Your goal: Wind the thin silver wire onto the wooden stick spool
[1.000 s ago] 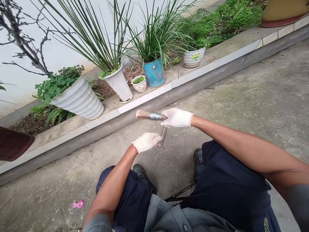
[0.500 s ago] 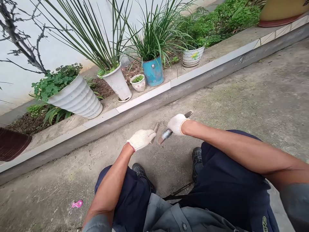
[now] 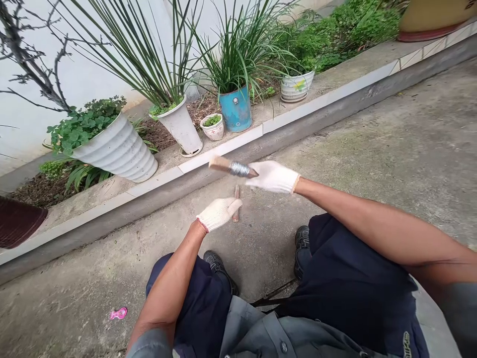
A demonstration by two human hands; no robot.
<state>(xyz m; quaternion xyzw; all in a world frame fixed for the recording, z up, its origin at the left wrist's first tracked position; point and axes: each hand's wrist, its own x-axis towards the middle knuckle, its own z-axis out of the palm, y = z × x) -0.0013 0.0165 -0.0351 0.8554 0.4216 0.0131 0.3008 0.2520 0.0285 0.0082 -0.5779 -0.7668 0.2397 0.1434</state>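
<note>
My left hand (image 3: 219, 213), in a white knitted glove, is closed with the thumb over a short, flat, brownish strip (image 3: 236, 205) that points away from me above the concrete. My right hand (image 3: 274, 176), gloved likewise, grips a tool (image 3: 240, 169) with a light, wood-like end and a band of silvery wire wound round its middle. That end points left, above and beyond my left hand. The rest of the tool is hidden by the glove, so its kind cannot be made out. The tool and the strip are apart.
A low tiled curb (image 3: 219, 151) runs across in front. On it stand a ribbed white pot (image 3: 121, 149), a tall white pot (image 3: 182, 127), a small pot (image 3: 213, 130) and a blue pot (image 3: 236, 110). A pink object (image 3: 118, 313) lies on the concrete at left.
My right hand has swung the tool up and turned it, so its light end now points left toward the curb rather than down near the strip. The strip has tilted more upright in my left hand.
</note>
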